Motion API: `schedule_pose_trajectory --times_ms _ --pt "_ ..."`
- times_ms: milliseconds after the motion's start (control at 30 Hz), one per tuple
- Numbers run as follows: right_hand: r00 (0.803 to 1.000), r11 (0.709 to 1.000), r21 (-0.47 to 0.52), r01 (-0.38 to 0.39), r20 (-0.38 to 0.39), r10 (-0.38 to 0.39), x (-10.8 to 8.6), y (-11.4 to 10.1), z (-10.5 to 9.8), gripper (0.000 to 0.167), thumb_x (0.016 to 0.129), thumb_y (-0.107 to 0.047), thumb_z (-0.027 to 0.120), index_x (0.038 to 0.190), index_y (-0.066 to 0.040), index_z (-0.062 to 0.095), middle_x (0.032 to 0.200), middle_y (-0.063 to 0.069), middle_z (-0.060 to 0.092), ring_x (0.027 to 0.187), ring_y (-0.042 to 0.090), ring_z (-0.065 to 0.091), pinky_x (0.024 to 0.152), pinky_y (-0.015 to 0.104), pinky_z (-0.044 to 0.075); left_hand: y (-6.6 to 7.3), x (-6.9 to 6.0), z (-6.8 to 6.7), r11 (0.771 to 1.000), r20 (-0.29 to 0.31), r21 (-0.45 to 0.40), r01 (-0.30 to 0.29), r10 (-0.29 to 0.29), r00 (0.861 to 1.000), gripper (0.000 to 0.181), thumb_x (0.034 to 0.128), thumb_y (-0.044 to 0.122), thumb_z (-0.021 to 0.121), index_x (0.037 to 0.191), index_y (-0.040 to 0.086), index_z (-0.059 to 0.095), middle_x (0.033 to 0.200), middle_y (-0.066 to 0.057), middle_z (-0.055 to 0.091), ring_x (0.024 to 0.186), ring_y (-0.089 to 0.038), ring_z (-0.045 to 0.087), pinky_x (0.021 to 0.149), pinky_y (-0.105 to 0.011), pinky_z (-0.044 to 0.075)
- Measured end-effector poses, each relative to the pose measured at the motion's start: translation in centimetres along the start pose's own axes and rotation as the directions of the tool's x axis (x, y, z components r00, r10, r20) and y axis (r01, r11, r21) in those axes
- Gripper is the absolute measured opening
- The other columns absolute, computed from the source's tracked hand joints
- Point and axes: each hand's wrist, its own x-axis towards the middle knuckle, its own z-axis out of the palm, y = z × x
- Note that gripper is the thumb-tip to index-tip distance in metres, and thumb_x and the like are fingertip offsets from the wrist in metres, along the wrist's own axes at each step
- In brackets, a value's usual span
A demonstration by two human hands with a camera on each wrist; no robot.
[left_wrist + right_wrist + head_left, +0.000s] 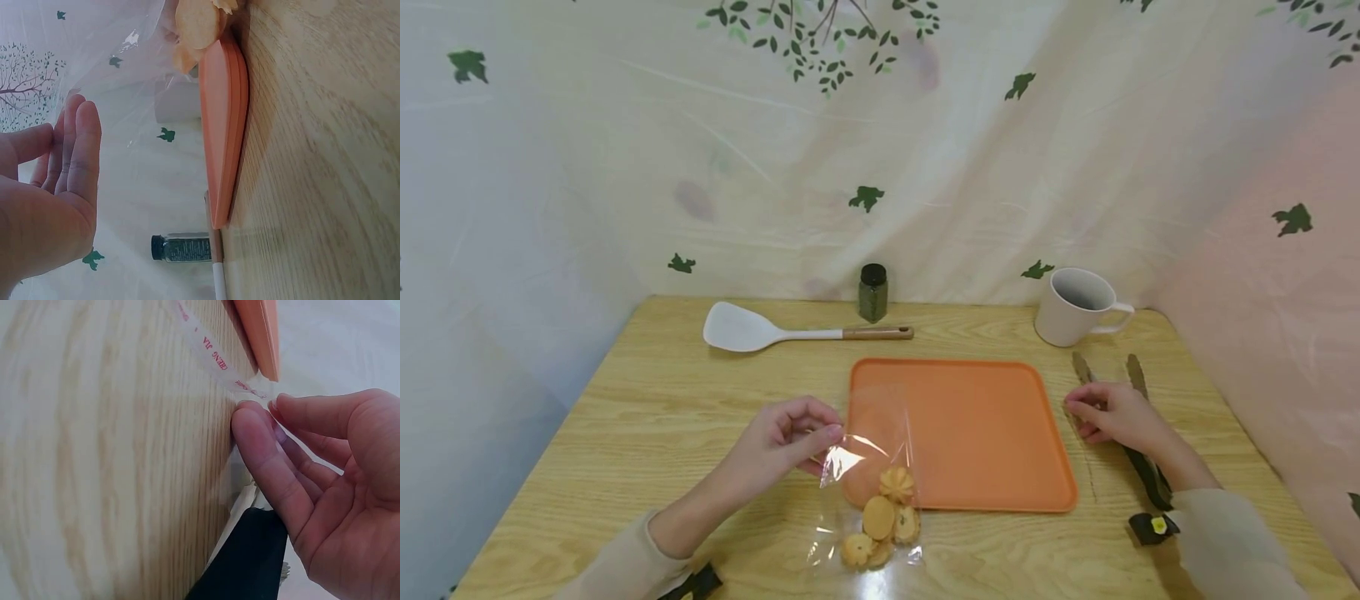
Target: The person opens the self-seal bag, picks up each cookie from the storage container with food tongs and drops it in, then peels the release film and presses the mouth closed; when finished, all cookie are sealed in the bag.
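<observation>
My left hand [790, 433] pinches the upper left edge of a clear plastic bag [868, 446]. Several round, golden cookies [878, 518] lie in its lower part, and the bag hangs over the front left of an orange tray [970, 433]. To the right of the tray, my right hand [1116, 414] pinches the end of a thin clear strip [215, 356] with red lettering, which dangles from the fingertips. Black-handled tongs [1146, 475] lie under the right hand and wrist, partly hidden by them.
A white spatula [741, 327] with a wooden handle lies behind the tray at left. A dark-capped jar [873, 296] stands near the back edge. A white mug [1067, 312] is at the back right. Patterned cloth [925, 167] surrounds the wooden table.
</observation>
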Motion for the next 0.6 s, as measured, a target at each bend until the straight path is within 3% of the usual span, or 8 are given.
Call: schedule_pose_trajectory --times_ms 233,367,600 --pt "0.999 1.0 0.001 -0.015 -0.044 0.015 -0.02 -0.19 0.18 0.027 0.102 -0.012 0.063 0.116 0.012 0.063 0.084 0.012 0.067 0.067 0.023 0.07 0.057 0.035 0.06 0.01 -0.02 0.13 1.0 -0.004 0.004 0.001 -0.001 1.0 0.021 0.1023 0.013 0.063 0.111 -0.005 0.063 0.106 -0.033 0.066 0.084 -0.032 0.072 0.07 -0.044 0.061" --pt "0.997 1.0 -0.01 -0.016 -0.069 0.015 -0.03 0.02 0.23 0.032 0.103 -0.011 0.062 0.125 0.012 0.059 0.087 0.013 0.069 0.068 0.023 0.071 0.057 0.035 0.06 0.01 0.0 0.21 1.0 -0.007 0.007 0.005 -0.005 1.0 0.02 0.1022 0.014 0.064 0.111 -0.004 0.063 0.106 -0.033 0.066 0.086 -0.035 0.071 0.07 -0.044 0.061" --pt "0.996 1.0 0.012 -0.007 -0.086 0.008 -0.15 -0.11 -0.53 0.04 0.104 -0.011 0.06 0.134 0.014 0.051 0.099 0.021 0.067 0.072 0.023 0.072 0.061 0.035 0.061 0.04 0.07 0.2 1.0 -0.004 0.004 0.01 -0.01 1.0 0.022 0.1021 0.014 0.064 0.112 -0.006 0.062 0.105 -0.032 0.066 0.082 -0.023 0.072 0.07 -0.044 0.061"
